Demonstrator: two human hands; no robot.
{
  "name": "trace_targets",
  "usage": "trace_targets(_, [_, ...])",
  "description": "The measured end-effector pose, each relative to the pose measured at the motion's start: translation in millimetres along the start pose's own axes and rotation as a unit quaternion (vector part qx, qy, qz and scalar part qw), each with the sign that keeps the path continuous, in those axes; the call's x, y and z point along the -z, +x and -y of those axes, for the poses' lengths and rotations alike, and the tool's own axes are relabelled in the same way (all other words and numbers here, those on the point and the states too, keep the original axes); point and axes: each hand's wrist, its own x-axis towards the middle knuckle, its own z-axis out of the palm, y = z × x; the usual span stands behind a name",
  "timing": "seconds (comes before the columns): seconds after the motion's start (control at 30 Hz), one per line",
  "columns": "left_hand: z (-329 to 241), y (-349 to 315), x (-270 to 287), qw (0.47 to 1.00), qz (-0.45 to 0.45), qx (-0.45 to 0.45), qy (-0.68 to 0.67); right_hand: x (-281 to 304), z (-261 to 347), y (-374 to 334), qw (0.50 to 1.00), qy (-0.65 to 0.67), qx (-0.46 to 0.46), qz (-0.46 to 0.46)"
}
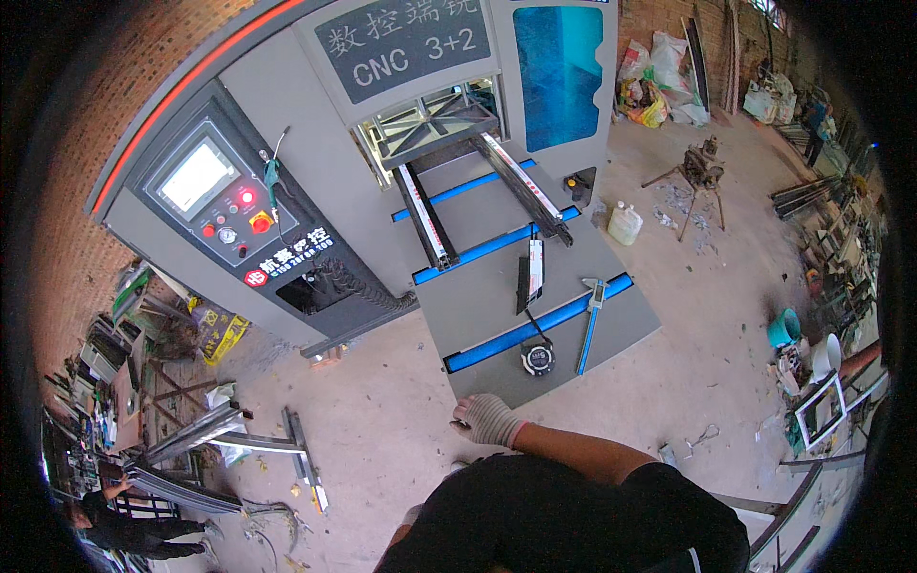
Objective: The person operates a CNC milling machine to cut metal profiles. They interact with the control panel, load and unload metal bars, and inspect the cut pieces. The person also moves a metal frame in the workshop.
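Observation:
My right hand [489, 421], in a pale knitted glove with bare fingertips, hangs by the near edge of the grey machine table [611, 336]. Its fingers are curled closed, with nothing showing in them. A small pale patch beside my black shirt may be my left hand, but no fingers can be made out. Nearest to the right hand on the table is a round tape measure [538, 357]. A caliper [593, 320] with a blue beam lies right of it. Behind the tape stands a short black-and-white profile piece [531, 272]. Two long profiles [427, 218] [523, 187] run into the machine opening.
The grey machine [287, 105] has a lit control panel [205, 191] and a blue window [559, 76]. Metal profiles [205, 430] lie on the floor at left, near another person [134, 525]. A plastic jug [625, 222] and a tripod stand [702, 172] are at right.

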Motion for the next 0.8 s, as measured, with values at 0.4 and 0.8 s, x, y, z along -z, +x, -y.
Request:
trace_targets(0.4, [-23.3, 14.9, 20.9, 0.997, 0.06, -0.002, 0.05, -22.4, -12.0, -11.9, 0.998, -0.04, 0.051, -0.024])
trace_targets(0.8, [-22.6, 12.9, 20.4, 0.995, 0.055, -0.041, 0.073, -16.5, -4.7, -12.3, 1.0, -0.019, 0.014, -0.001])
